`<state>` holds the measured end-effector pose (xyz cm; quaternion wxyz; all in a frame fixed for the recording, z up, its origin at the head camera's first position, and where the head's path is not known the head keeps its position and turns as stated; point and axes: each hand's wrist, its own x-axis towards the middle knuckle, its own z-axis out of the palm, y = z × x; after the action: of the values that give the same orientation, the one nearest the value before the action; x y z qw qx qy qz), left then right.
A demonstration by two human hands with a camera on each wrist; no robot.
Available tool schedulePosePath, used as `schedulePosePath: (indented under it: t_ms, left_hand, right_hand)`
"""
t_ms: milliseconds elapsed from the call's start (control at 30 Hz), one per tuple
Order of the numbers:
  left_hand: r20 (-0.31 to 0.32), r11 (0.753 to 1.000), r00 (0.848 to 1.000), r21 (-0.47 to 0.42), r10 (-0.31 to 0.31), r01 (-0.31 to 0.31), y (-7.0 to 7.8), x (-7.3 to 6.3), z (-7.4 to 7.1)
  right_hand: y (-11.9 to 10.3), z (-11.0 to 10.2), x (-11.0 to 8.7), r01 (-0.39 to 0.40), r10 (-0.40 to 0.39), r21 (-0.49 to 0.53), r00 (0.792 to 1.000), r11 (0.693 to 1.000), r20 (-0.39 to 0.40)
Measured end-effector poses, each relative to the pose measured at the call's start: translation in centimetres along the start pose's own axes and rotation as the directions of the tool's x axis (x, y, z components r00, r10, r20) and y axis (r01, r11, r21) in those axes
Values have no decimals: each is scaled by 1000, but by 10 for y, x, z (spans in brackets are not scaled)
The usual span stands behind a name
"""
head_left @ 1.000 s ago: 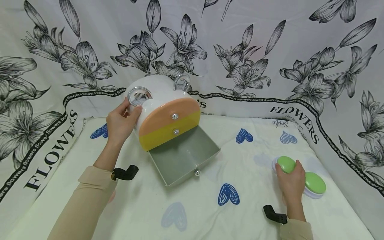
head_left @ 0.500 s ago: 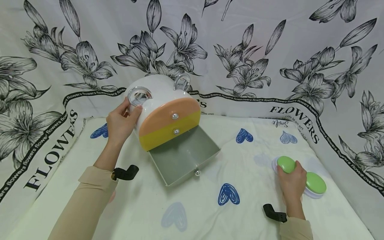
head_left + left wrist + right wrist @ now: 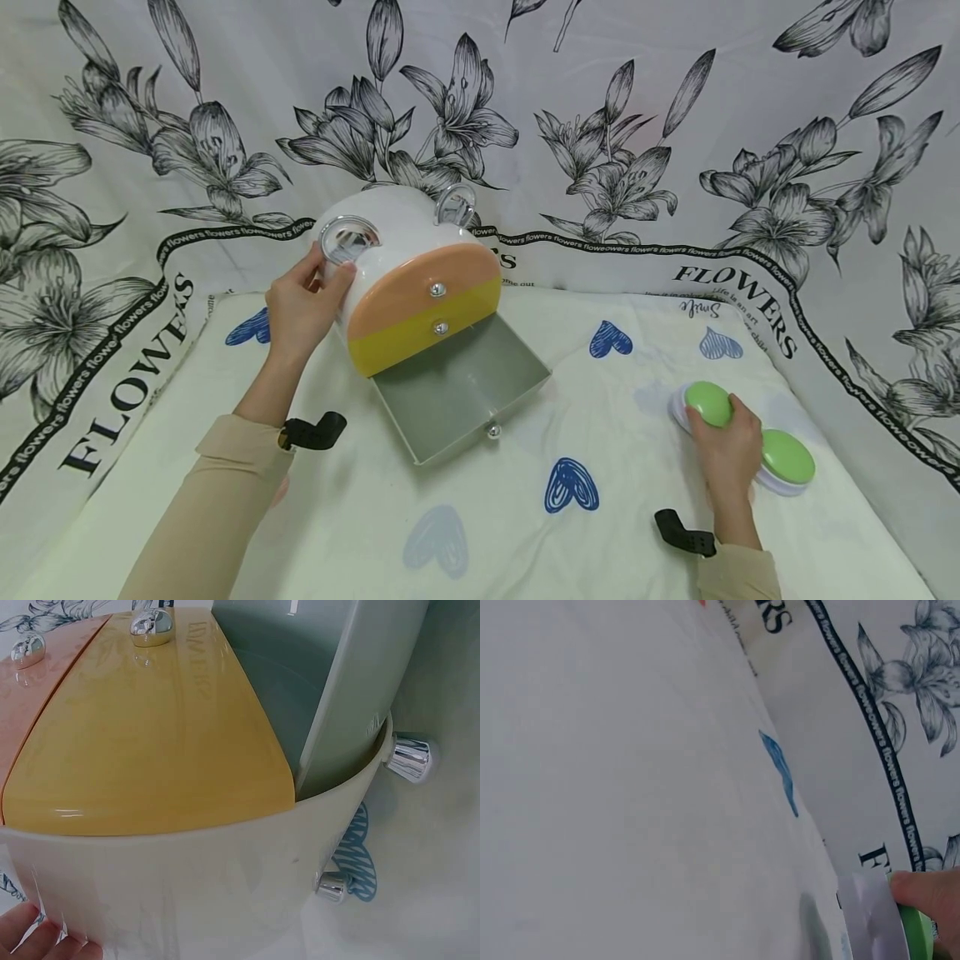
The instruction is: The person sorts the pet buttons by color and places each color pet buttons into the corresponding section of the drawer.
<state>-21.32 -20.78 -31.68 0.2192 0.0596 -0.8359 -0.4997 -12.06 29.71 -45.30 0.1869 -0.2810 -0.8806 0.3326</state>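
Observation:
On the left, a small rounded white drawer cabinet (image 3: pixel 408 217) has an orange drawer front (image 3: pixel 405 292), a yellow one (image 3: pixel 405 342) and a grey-green bottom drawer (image 3: pixel 468 392) pulled out. My left hand (image 3: pixel 300 308) holds the cabinet's side at a silver ring-shaped ear (image 3: pixel 348 240), thumb in front. In the left wrist view, fingertips (image 3: pixel 45 941) press on the white shell (image 3: pixel 187 892). At the right, my right hand (image 3: pixel 727 450) grips a round green-topped disc with a pale base (image 3: pixel 708 404). Its base (image 3: pixel 874 919) appears tilted on edge beside my thumb in the right wrist view.
A second green-topped disc (image 3: pixel 787 457) lies just right of my right hand. White cloth (image 3: pixel 510 517) printed with blue hearts covers the surface. A flower-printed curtain (image 3: pixel 600 167) rises behind and along both sides. Silver feet (image 3: pixel 412 757) stick out from the cabinet's underside.
My right hand has shifted slightly left and away from me with the gripped disc, which now tilts a little more. The left hand, cabinet and second disc have stayed in place.

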Motion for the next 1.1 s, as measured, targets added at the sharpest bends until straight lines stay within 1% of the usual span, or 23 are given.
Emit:
schedulePosePath:
  t_ms: [133, 267, 433, 600, 833, 967, 1100]
  left_hand:
    - [-2, 1000, 1000, 0, 10, -10, 0, 0, 1]
    - [0, 1000, 1000, 2, 4, -4, 0, 1, 1]
    - [8, 1000, 1000, 2, -5, 5, 1, 1, 1]
    - [6, 1000, 1000, 7, -1, 1, 1, 1, 1]
    - [10, 1000, 1000, 18, -17, 17, 1, 0, 1]
    - [11, 1000, 1000, 21, -21, 20, 0, 0, 0]
    - [13, 999, 999, 31, -30, 30, 0, 0, 0]
  right_hand:
    - [-10, 0, 0, 8, -8, 11, 1000, 1000, 23]
    - [-21, 3, -2, 36, -37, 15, 998, 999, 43]
    - [-37, 10, -8, 91, -92, 20, 993, 996, 71]
    - [-55, 18, -16, 162, -164, 34, 982, 986, 93]
    - [-82, 28, -25, 274, -280, 63, 953, 960, 115]
    - [-98, 32, -30, 346, -355, 95, 929, 933, 103]
    - [-113, 34, -36, 409, -424, 144, 900, 901, 95]
